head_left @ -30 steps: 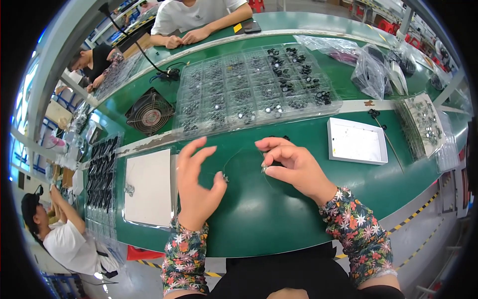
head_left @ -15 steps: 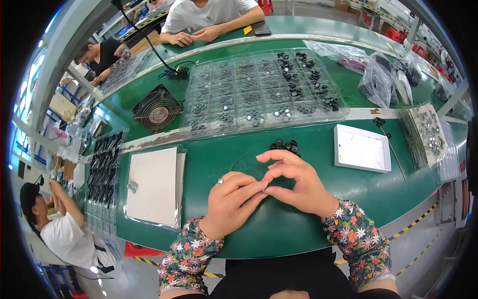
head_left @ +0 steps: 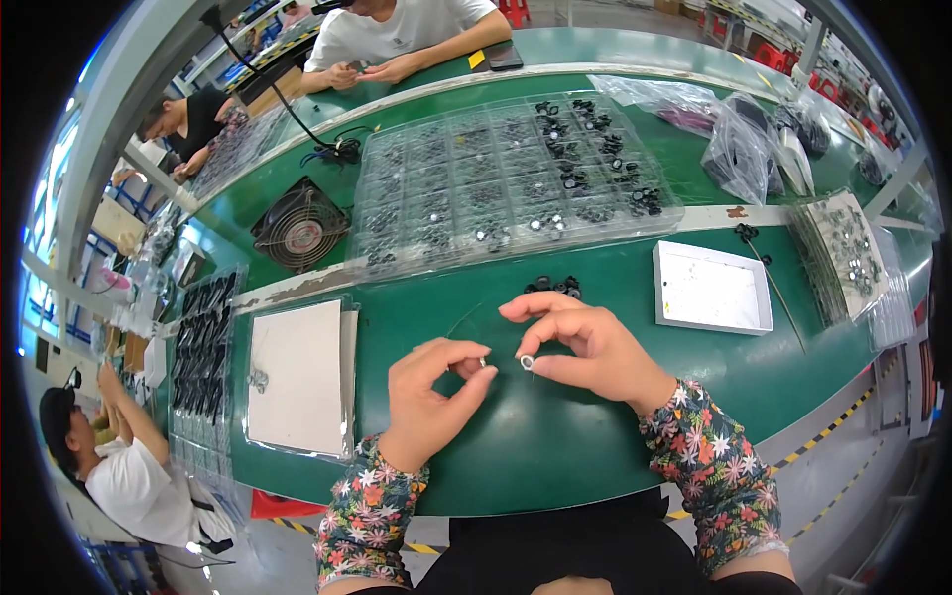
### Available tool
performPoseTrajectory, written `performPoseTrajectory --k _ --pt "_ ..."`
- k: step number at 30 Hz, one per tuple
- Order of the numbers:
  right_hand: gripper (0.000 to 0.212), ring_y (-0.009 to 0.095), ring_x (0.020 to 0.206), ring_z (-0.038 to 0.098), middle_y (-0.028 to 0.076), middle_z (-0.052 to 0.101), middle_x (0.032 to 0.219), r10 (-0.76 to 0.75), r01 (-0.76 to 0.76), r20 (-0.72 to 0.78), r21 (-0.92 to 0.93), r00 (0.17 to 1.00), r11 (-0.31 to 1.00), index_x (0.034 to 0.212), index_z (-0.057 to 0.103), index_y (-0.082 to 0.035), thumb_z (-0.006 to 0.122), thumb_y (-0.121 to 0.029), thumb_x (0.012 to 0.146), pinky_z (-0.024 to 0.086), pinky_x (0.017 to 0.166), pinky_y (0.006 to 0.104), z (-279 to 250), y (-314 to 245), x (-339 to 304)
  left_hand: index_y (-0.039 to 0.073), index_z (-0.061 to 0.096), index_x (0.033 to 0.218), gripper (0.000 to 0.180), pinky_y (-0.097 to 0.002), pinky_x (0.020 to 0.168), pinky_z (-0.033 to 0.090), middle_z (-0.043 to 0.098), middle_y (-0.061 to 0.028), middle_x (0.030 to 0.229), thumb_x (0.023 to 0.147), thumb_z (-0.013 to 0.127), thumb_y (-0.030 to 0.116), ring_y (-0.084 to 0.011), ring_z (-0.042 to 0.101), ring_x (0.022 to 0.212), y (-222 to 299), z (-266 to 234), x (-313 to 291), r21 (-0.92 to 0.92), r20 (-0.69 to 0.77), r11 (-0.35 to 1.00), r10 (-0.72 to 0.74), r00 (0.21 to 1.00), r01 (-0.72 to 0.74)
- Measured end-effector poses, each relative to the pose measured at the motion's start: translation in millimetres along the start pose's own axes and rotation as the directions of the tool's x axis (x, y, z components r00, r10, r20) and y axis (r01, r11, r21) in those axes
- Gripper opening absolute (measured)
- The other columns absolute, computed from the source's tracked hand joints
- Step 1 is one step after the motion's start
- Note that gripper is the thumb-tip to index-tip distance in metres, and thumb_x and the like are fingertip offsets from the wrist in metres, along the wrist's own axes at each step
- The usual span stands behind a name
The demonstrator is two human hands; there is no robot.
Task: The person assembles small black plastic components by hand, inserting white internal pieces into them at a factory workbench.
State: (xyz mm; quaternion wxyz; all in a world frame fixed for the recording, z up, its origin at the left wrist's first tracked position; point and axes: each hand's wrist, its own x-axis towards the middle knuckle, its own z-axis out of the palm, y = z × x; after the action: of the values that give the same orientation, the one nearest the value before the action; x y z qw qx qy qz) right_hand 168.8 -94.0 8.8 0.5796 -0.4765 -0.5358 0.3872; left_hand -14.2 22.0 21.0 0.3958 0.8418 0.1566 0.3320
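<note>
Head view: both hands work over the near middle of the green table [head_left: 555,466]. The right hand [head_left: 585,347] pinches a small silver ring [head_left: 528,362] between thumb and forefinger, its other fingers spread loosely above. The left hand [head_left: 431,392] is pinched too, thumb and forefinger closed on something tiny and pale [head_left: 483,362] just beside the ring; what it is cannot be told. The two pinches sit very close, almost touching.

A small heap of black parts [head_left: 555,287] lies just beyond the right hand. A white tray [head_left: 711,289] sits toward the right edge, a white sheet in a clear sleeve [head_left: 296,377] toward the left. A big clear blister tray [head_left: 506,178] of black parts spans the far side, with a fan [head_left: 300,225] at its left. Other people sit at the far and left edges.

Judging from the grips, two small pieces are being brought together. It should go best with a light fingertip hold, wrists steady above the table, pieces lined up squarely before pressing, and kept low so a slip lands nearby.
</note>
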Motion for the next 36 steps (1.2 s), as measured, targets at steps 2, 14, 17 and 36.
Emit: performPoseTrajectory --k 2,14,17,36 --pt "0.016 0.019 0.116 0.050 0.012 0.051 0.128 0.026 -0.026 -0.004 0.077 1.000 0.997 0.095 0.067 -0.005 0.067 -0.003 0.079 0.041 0.097 0.0332 -2 -1 1 0.004 0.067 0.090 0.021 -0.0298 0.060 0.048 0.062 -0.0062 0.073 0.070 0.073 0.002 -0.0188 0.060 0.064 -5 -1 0 0.165 0.039 0.986 -0.009 0.999 0.003" --pt "0.017 0.020 0.122 0.044 0.012 0.045 0.132 0.116 -0.119 0.029 0.291 0.993 0.949 0.098 0.066 -0.003 0.064 -0.001 0.082 0.037 0.100 0.0340 0 -8 1 0.005 0.065 0.085 0.016 -0.0343 0.072 0.046 0.061 -0.0091 0.089 0.071 0.070 0.000 -0.0259 0.059 0.083 9 -6 0 0.230 -0.151 0.970 0.114 0.982 -0.078" --pt "0.018 0.021 0.124 0.043 0.012 0.045 0.132 0.091 -0.103 0.056 0.271 0.994 0.957 0.098 0.067 -0.005 0.065 -0.001 0.080 0.035 0.103 0.0353 7 -6 1 0.003 0.061 0.094 0.014 -0.0315 0.082 0.045 0.063 -0.0090 0.100 0.080 0.065 0.000 -0.0200 0.059 0.094 9 1 -5 -0.263 -0.043 0.964 -0.056 0.997 0.043" --pt "0.016 0.023 0.111 0.055 0.011 0.057 0.119 -0.053 0.042 -0.079 -0.133 0.995 0.990 0.089 0.067 -0.005 0.068 0.002 0.075 0.044 0.093 0.0345 26 -16 -9 0.002 0.058 0.103 0.017 -0.0234 0.073 0.049 0.064 -0.0061 0.092 0.087 0.063 0.001 -0.0114 0.062 0.084 -8 5 -11 -0.779 0.486 0.321 -0.235 0.842 0.539"
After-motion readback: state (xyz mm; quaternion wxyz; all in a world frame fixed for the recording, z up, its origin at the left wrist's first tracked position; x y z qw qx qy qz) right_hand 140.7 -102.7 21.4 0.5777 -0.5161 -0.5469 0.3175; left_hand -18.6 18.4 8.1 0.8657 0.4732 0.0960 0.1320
